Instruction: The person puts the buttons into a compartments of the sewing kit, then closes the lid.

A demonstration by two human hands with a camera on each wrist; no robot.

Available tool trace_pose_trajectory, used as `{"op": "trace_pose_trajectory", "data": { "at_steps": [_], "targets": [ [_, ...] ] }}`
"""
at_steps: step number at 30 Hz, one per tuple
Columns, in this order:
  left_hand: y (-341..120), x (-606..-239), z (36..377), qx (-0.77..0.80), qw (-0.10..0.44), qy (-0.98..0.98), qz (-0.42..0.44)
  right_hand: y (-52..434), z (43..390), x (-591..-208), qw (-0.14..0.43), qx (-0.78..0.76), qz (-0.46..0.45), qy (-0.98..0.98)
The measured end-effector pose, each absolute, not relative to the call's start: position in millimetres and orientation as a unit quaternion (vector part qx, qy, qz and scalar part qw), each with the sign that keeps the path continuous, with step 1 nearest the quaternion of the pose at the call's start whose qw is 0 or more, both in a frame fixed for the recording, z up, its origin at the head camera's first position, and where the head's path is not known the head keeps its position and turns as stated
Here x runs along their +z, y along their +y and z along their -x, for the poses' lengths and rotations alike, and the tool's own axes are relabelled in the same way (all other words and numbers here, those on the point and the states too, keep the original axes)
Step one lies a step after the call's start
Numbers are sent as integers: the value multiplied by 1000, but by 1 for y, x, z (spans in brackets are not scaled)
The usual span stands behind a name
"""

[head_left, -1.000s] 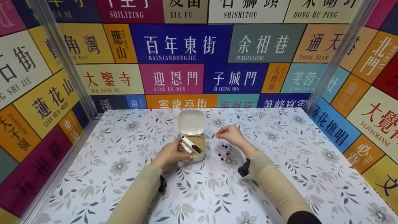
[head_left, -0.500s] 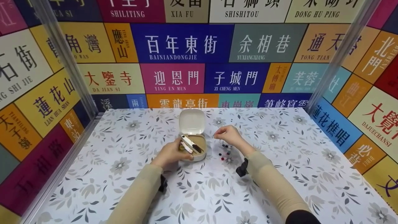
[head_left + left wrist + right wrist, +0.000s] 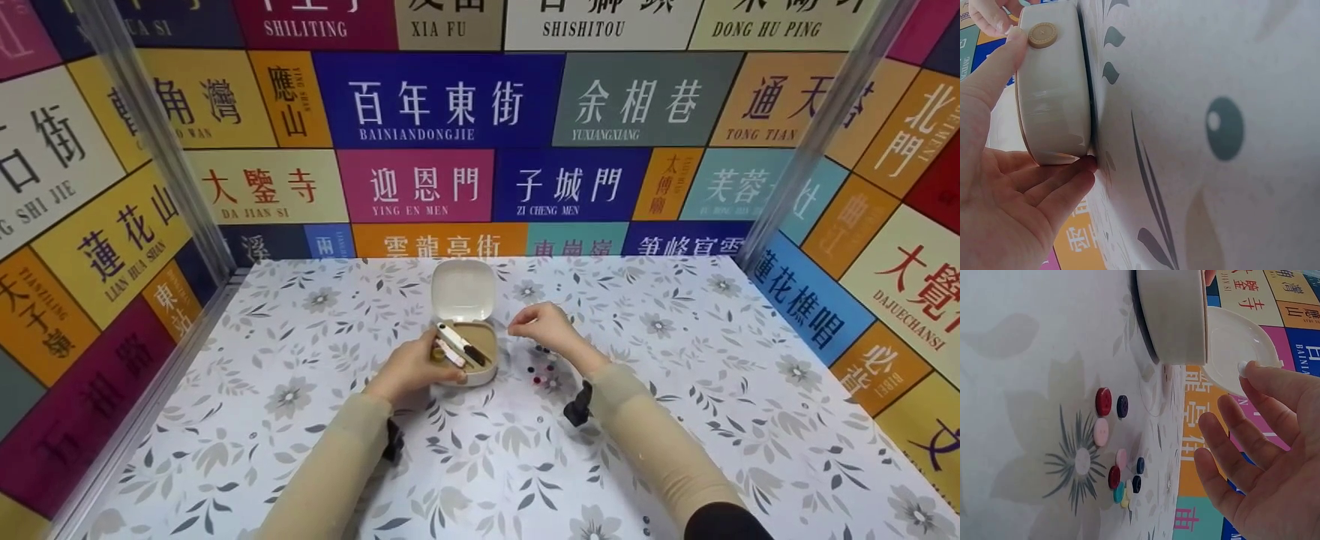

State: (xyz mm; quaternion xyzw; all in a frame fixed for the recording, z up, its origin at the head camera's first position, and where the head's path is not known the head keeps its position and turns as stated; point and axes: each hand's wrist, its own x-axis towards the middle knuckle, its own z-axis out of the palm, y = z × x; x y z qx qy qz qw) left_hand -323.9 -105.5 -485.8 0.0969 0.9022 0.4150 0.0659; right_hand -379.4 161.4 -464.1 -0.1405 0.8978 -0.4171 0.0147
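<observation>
Left hand (image 3: 411,367) steadies open cream plastic box (image 3: 466,355); right hand (image 3: 541,326) pinches small white button (image 3: 1242,368), to be released inside.

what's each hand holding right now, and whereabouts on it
The left hand holds the open white case by its near side wall, thumb on the rim. The right hand pinches a small white button between thumb and forefinger.
</observation>
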Motion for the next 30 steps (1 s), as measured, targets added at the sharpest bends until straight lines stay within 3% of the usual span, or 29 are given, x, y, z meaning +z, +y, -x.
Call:
{"op": "trace_pose_trajectory", "data": {
  "at_steps": [13, 30],
  "targets": [
    [-106, -488, 325, 420, 68, 900, -97, 152, 378, -467, 23, -416, 135, 899],
    [-106, -488, 326, 410, 57, 904, -106, 143, 377, -475, 9, -420, 193, 887]
  ]
}}
